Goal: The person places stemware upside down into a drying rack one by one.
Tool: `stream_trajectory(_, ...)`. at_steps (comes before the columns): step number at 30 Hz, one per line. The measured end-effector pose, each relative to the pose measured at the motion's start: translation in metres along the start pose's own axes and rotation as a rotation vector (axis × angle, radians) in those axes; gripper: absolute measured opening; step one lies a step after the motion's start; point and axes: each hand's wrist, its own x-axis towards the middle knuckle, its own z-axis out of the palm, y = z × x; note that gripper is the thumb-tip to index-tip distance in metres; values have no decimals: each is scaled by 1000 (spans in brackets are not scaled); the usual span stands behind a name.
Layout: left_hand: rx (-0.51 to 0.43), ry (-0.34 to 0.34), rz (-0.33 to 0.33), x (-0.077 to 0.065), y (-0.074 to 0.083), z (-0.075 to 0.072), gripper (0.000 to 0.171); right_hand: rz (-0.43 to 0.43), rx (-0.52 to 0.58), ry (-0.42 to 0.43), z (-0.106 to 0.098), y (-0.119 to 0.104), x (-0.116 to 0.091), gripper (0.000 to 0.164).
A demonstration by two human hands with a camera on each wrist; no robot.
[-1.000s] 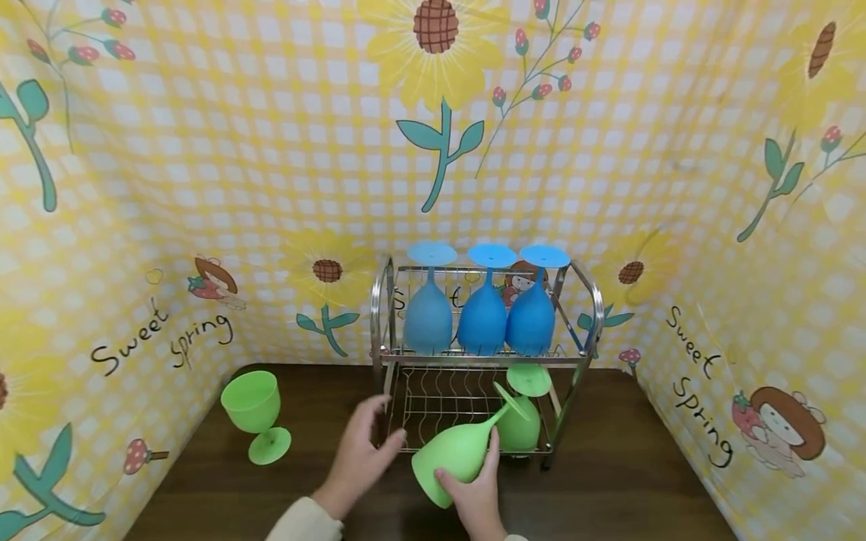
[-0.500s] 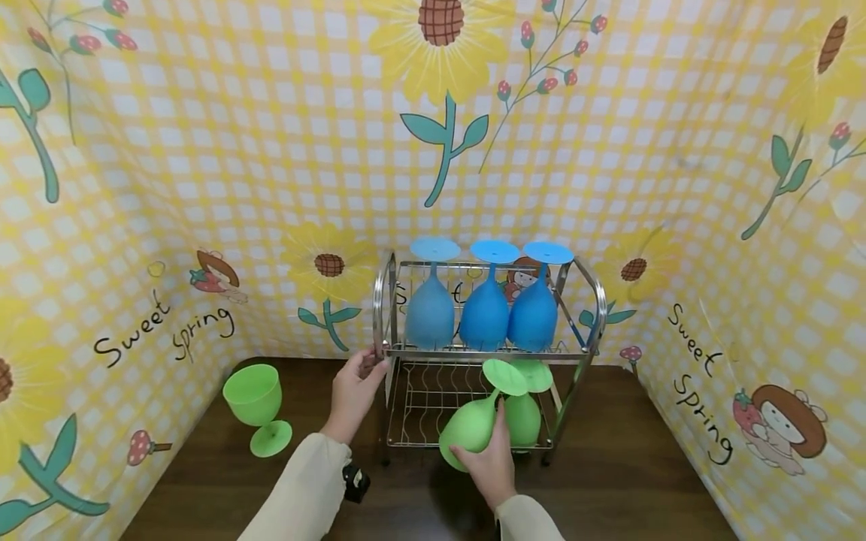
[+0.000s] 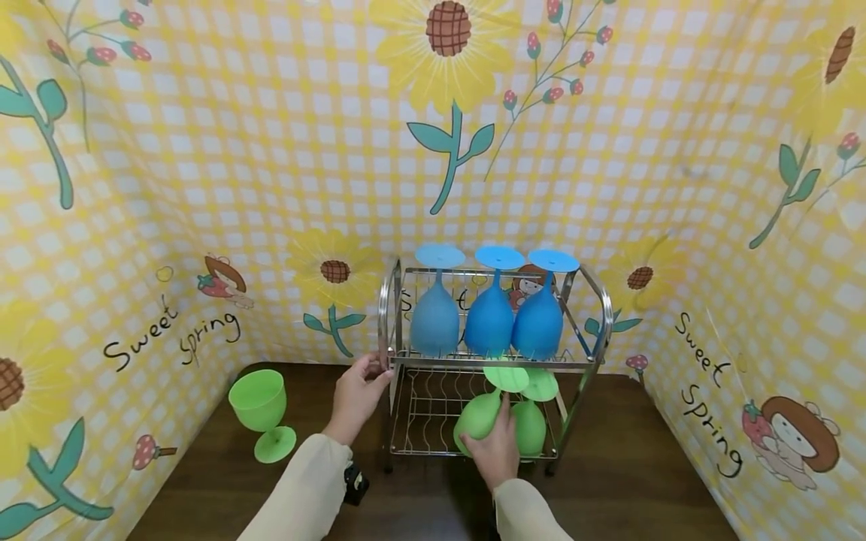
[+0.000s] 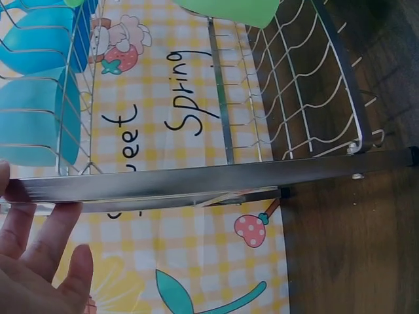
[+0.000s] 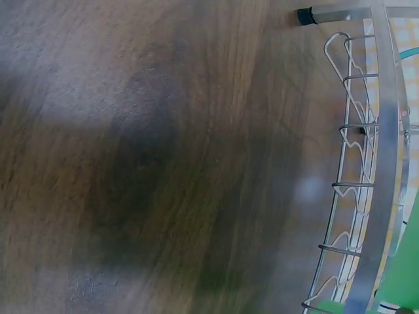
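Note:
My right hand (image 3: 495,451) grips the bowl of a green goblet (image 3: 476,417), tilted with its base up, at the lower tier of a two-tier metal rack (image 3: 487,364). Beside it, a second green goblet (image 3: 531,428) stands upside down on that tier. With my left hand (image 3: 356,398) I hold the rack's left upright; in the left wrist view its fingers (image 4: 55,239) pass behind the metal post (image 4: 163,185). Only a green edge of a goblet (image 5: 400,278) shows in the right wrist view, where the right hand is hidden.
Three blue goblets (image 3: 489,323) stand upside down on the upper tier. Another green goblet (image 3: 259,402) stands upright on the dark wooden table (image 3: 622,481) at the left. Patterned cloth (image 3: 325,150) surrounds the table at the back and sides.
My left hand has moved up to the rack's left upright and taken hold of it. The right hand has carried the green goblet up and right into the lower tier, turning its base upward.

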Motion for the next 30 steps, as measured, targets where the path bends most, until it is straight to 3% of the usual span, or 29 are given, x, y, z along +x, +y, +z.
stream_trajectory(5, -77, -30, 18, 2, -4, 5, 31, 3, -17, 13, 4, 2, 5, 106)
stream_trajectory(11, -162, -15, 22, 3, -10, 11, 30, -59, -45, 1, 7, 5, 15, 101)
stream_trajectory(20, -151, -11, 29, 0, -14, 17, 23, -43, -86, -49, 6, 13, 16, 99)
stream_trajectory(30, -115, -37, 53, -1, -14, 8, 16, -54, -134, -24, 16, 21, 8, 96)
